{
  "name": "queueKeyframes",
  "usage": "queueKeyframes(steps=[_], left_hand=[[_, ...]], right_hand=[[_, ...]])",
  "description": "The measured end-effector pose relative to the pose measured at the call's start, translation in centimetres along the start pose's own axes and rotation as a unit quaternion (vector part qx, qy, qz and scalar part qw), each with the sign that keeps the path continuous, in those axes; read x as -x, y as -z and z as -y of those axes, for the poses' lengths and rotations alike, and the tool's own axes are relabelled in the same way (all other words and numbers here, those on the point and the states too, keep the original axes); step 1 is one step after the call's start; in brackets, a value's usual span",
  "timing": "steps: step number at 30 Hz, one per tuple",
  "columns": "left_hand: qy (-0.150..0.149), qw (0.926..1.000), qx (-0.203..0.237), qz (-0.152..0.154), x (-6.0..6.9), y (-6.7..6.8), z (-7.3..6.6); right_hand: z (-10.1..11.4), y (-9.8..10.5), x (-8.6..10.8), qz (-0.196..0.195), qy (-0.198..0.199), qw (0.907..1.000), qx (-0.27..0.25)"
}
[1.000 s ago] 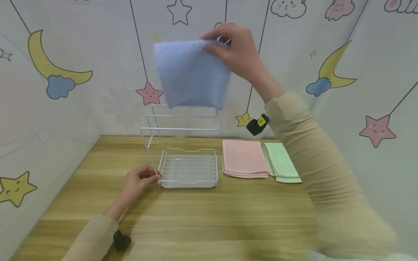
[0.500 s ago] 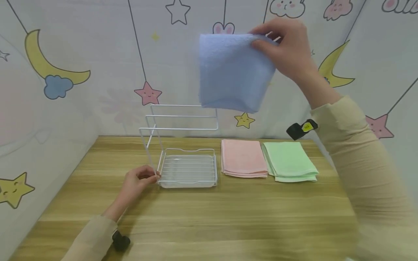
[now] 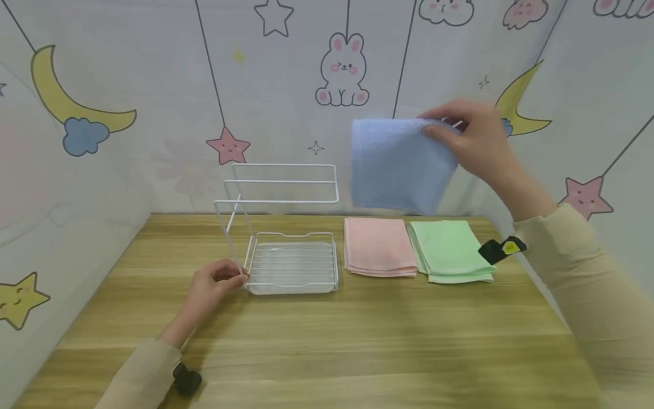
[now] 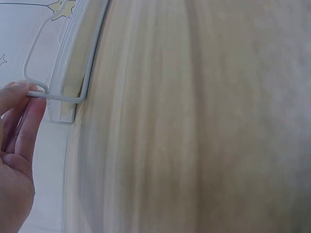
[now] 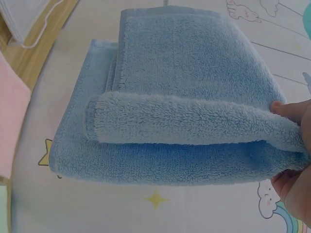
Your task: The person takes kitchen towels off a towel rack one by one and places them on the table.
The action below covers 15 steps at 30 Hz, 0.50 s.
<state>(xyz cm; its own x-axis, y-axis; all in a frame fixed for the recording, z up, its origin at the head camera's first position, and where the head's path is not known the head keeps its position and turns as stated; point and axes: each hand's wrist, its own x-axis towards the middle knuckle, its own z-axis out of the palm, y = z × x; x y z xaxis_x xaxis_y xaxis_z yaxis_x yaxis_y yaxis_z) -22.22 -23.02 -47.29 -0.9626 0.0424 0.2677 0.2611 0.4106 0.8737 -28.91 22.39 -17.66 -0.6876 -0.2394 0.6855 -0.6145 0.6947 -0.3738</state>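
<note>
A folded blue towel (image 3: 401,165) hangs in the air from my right hand (image 3: 477,139), which pinches its upper right corner between thumb and fingers. In the right wrist view the terry towel (image 5: 184,58) shows its fold from close up, and part of the hand (image 5: 296,194) is cut off by the edge. Low on the left, my left hand (image 3: 212,284) pinches the front left corner of a white wire rack (image 3: 276,201). The left wrist view has thumb and fingers of that hand (image 4: 19,141) on the rack's wire (image 4: 56,98).
A folded pink towel (image 3: 380,247) lies right of the rack, with a folded green towel (image 3: 452,250) beside it. The rack's base holds a clear tray (image 3: 293,267). A patterned curtain (image 3: 286,113) rises behind the wooden table (image 3: 317,346).
My right hand has carried the blue towel rightward from above the rack, then lowered it above the pink and green towels. The left hand stays on the rack's corner.
</note>
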Motion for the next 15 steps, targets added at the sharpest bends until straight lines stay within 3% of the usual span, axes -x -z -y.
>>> queueKeyframes(steps=[9,15], left_hand=[[-0.001,0.9999,0.010,0.011,0.2,0.2,-0.3],[0.003,0.9999,0.008,0.010,0.1,0.2,-0.3]], right_hand=[[-2.0,-2.0,4.6,0.055,-0.007,0.9981,-0.027],[-2.5,-2.9,7.3,0.100,-0.043,0.9923,-0.058]])
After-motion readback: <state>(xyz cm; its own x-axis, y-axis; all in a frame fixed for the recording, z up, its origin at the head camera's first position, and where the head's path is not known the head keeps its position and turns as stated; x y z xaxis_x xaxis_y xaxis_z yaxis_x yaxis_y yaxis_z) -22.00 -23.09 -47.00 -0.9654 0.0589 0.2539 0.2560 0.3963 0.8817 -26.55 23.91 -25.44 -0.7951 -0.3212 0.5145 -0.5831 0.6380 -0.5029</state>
